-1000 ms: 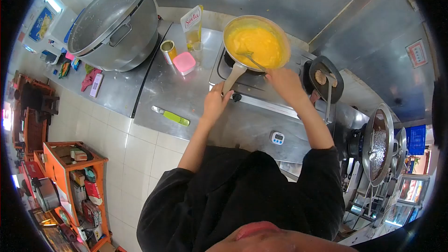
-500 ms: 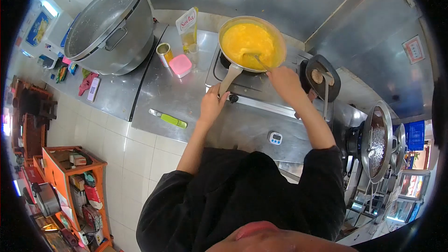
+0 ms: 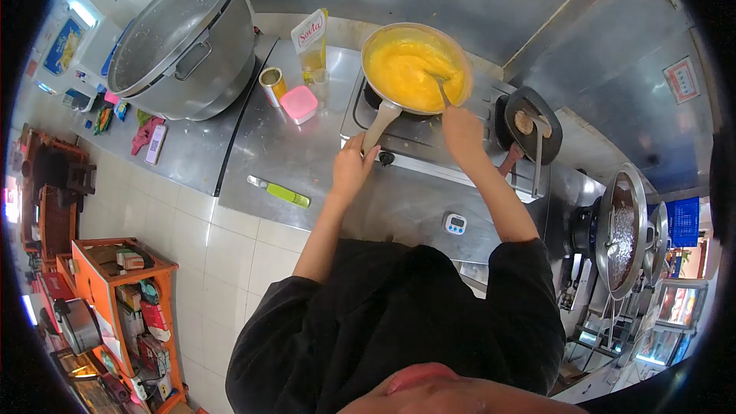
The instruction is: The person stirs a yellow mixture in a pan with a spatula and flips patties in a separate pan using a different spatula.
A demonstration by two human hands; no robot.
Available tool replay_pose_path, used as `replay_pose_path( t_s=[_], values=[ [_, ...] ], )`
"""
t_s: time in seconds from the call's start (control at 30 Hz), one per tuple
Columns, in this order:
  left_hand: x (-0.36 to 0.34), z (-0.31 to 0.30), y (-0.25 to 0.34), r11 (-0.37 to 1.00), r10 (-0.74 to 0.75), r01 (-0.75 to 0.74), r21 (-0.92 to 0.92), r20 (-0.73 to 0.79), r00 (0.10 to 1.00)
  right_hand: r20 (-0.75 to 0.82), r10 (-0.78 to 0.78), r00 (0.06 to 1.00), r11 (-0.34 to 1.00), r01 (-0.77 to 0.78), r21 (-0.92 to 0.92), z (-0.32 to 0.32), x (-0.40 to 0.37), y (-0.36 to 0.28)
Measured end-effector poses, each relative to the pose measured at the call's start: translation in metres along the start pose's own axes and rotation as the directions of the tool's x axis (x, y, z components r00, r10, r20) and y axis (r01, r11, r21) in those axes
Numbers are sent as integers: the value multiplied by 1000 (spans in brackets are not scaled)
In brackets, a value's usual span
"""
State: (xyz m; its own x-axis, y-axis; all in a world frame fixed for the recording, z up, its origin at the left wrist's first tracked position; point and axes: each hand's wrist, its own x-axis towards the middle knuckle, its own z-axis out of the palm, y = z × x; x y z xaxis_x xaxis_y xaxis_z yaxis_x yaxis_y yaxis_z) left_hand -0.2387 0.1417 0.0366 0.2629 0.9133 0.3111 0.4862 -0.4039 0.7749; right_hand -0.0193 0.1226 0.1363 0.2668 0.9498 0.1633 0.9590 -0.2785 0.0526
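Observation:
My left hand (image 3: 353,167) is wrapped around the beige handle of a frying pan (image 3: 465,65). The pan sits over the left burner of a gas stove (image 3: 418,132), filled with a thick, bright yellow mixture (image 3: 406,69). In my right hand (image 3: 463,132) is a thin-handled metal utensil (image 3: 444,92), its head sunk in the right side of the mixture. To the right of that hand, a dark square pan (image 3: 553,132) on the other burner holds browned patties (image 3: 524,122) and a long-handled turner (image 3: 537,169).
Left of the stove stand an oil pouch (image 3: 310,46), an open can (image 3: 271,86) and a pink-lidded tub (image 3: 299,104). A green-handled knife (image 3: 287,195) and a timer (image 3: 455,223) lie nearer me. A large pot (image 3: 201,80) stands far left; a wok (image 3: 618,241) is at right.
My right hand has shifted slightly down, and the utensil's head has swept from the pan's lower middle to its right side. My left hand keeps its hold on the handle.

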Motion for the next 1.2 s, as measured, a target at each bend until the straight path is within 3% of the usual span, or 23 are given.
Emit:
replay_pose_path(
  t_s=[0.3, 0.37, 0.47, 0.5, 0.57, 0.7, 0.77, 0.97, 1.1, 1.17, 1.2],
  values=[
    [1, -2, 2, 998, 31, -31, 49, 5, 999, 193, -64, 979, 998, 67, -7, -83, -41, 28],
    [2, -3, 3, 999, 21, -22, 34, 20, 1000, 187, -165, 968, 983, 147, 106, -100, -30, 42],
    [2, -1, -2, 999, 25, -26, 48, 29, 999, 223, -90, 971, 986, 55, 157, -151, -27, 36],
    [2, 0, -2, 999, 22, -24, 47, 29, 999, 225, -91, 970, 986, 56, 156, -150, -27, 33],
    [3, 0, -2, 998, 16, -18, 54, 36, 999, 128, -257, 958, 966, 254, 42, -145, -27, 26],
    [3, 0, -2, 998, 39, -40, 41, 22, 999, 292, -203, 935, 975, 221, -32, -98, -9, 11],
    [3, -2, -1, 999, 29, -30, 23, 36, 999, 223, -76, 972, 996, 84, -28, -76, 0, 10],
    [2, -3, -1, 999, 46, -46, 28, 19, 999, 25, 5, 1000, 999, -6, 48, -25, 41, 26],
    [2, 0, -5, 997, 73, -73, 19, 14, 997, -45, -42, 998, 996, 45, 78, 13, 70, 25],
    [2, -1, -4, 999, 39, -39, -4, 29, 999, -80, -185, 980, 980, 190, 64, 28, 79, 18],
    [2, -2, -2, 999, 41, -41, -3, 27, 999, -83, -185, 979, 980, 190, 65, 26, 77, 9]
  ],
)
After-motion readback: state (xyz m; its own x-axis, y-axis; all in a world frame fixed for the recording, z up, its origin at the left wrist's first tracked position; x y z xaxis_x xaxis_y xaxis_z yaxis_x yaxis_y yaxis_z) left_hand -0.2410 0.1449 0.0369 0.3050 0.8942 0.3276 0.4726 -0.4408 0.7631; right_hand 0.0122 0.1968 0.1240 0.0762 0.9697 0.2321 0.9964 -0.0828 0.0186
